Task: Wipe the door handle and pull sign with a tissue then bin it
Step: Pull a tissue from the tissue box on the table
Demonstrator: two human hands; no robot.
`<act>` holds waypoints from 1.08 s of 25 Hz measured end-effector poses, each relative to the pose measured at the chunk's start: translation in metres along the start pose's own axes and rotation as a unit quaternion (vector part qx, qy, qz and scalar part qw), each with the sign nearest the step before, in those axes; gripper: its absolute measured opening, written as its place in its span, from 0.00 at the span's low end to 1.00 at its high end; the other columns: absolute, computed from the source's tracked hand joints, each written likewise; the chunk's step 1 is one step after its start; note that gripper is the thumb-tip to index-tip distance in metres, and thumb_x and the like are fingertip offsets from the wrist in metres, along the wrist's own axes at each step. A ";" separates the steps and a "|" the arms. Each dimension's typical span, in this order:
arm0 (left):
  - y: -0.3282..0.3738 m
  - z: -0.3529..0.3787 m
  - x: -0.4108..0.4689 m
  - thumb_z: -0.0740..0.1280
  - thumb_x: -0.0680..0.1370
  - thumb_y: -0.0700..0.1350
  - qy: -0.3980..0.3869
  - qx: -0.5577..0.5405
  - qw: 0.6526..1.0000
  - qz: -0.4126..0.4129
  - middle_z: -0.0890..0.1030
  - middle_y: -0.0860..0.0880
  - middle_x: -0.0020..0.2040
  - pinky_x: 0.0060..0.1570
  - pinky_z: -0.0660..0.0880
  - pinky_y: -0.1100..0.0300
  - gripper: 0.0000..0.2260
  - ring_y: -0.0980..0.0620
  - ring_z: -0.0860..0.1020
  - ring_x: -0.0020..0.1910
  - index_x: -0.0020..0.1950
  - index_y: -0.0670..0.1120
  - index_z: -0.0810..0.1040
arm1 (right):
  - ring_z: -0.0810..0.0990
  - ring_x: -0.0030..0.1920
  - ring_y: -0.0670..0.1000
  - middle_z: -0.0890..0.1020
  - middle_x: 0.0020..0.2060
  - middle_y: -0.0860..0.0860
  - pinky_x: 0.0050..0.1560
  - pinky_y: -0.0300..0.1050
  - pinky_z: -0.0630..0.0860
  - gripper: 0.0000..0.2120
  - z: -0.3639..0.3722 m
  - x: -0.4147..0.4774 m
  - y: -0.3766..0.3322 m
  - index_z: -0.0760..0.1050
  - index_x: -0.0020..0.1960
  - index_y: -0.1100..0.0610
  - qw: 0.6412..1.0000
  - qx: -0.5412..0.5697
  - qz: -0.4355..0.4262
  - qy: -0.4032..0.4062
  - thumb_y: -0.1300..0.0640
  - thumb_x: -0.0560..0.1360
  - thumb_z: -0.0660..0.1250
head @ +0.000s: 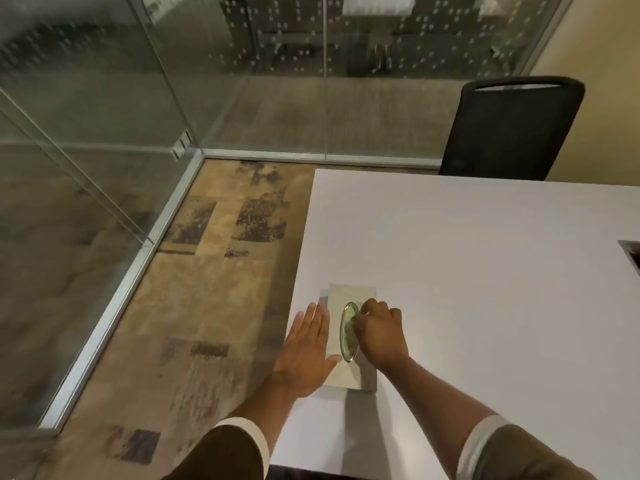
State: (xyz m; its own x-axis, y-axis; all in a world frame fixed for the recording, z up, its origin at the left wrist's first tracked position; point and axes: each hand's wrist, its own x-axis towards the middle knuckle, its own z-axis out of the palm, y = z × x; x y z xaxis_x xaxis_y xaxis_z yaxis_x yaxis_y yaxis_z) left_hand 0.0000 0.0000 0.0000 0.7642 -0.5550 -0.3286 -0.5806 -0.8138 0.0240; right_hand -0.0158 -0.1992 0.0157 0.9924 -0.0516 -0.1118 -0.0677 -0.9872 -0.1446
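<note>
A pale patterned tissue box (349, 299) lies on the white table (467, 271) near its left edge, with an oval opening on top. My left hand (308, 351) rests flat, fingers apart, on the box's left side. My right hand (379, 332) is bunched at the oval opening, fingertips pinched at the slot; whether a tissue is between them cannot be told. No door handle or pull sign shows in this view.
Glass walls with metal frames (114, 306) run along the left and back. A black mesh chair (512, 129) stands at the table's far side. Patterned carpet (214, 271) covers the floor left of the table. A dark cutout (632, 254) sits at the table's right edge.
</note>
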 end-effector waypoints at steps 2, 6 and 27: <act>0.004 0.003 0.005 0.37 0.83 0.71 -0.020 -0.008 1.000 0.022 0.29 0.42 0.85 0.86 0.36 0.41 0.42 0.40 0.32 0.86 0.83 0.44 0.27 | 0.75 0.53 0.56 0.78 0.53 0.50 0.53 0.53 0.68 0.08 0.000 0.007 -0.001 0.82 0.52 0.50 1.000 -0.025 -0.004 -0.009 0.56 0.79 0.64; 0.009 0.017 0.012 0.44 0.86 0.69 -0.039 0.005 0.998 0.051 0.32 0.44 0.87 0.87 0.37 0.42 0.41 0.41 0.34 0.87 0.87 0.44 0.34 | 0.76 0.53 0.56 0.77 0.50 0.49 0.53 0.53 0.66 0.07 0.006 0.009 -0.004 0.83 0.49 0.50 0.999 -0.026 0.009 -0.024 0.57 0.77 0.66; 0.006 0.021 0.016 0.48 0.87 0.68 -0.048 -0.014 0.997 0.055 0.34 0.43 0.88 0.84 0.31 0.45 0.41 0.44 0.34 0.88 0.88 0.42 0.36 | 0.74 0.56 0.57 0.75 0.56 0.51 0.55 0.55 0.67 0.09 0.007 0.013 -0.004 0.76 0.56 0.53 0.995 0.043 0.079 -0.044 0.57 0.77 0.61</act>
State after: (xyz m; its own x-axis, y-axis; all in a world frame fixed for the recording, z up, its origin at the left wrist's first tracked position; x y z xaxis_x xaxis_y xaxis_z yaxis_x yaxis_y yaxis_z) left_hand 0.0033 -0.0099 -0.0245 0.6657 -0.6231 -0.4106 -0.6504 -0.7542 0.0899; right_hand -0.0033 -0.1949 0.0078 0.9561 -0.1889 -0.2241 -0.2350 -0.9509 -0.2012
